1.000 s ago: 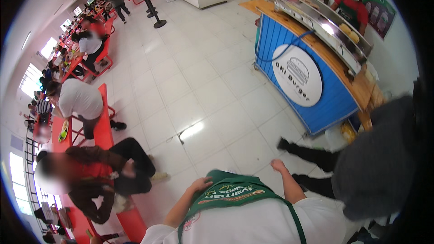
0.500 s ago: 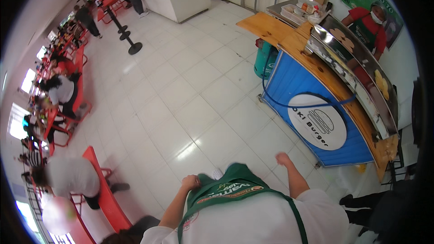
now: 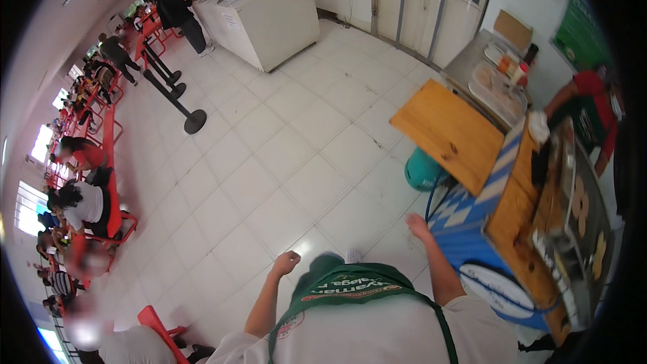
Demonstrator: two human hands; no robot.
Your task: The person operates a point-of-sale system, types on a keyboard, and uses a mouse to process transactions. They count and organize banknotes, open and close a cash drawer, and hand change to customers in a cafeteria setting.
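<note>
My left hand (image 3: 288, 263) hangs over the floor, left of the green apron (image 3: 357, 283) I wear. Its fingers are curled in, and no object shows in them. My right hand (image 3: 418, 224) is held out on the other side with its fingers stretched, holding nothing. It is nearest to the blue food cart (image 3: 455, 249), just short of its side. A wooden flap (image 3: 448, 131) juts from the cart, with a teal gas tank (image 3: 422, 170) under it. Round patties (image 3: 578, 202) lie on the cart's steel griddle.
A worker (image 3: 586, 104) in red stands behind the cart. A steel side table (image 3: 475, 61) holds plastic tubs. Ahead are a white counter (image 3: 286, 23) and black post stands (image 3: 194, 120). People sit at red tables (image 3: 111, 162) along the left.
I have moved forward across the floor; the cart is now closer beside my right arm. My left hand has come away from the apron's edge. The post stands and counter appear nearer.
</note>
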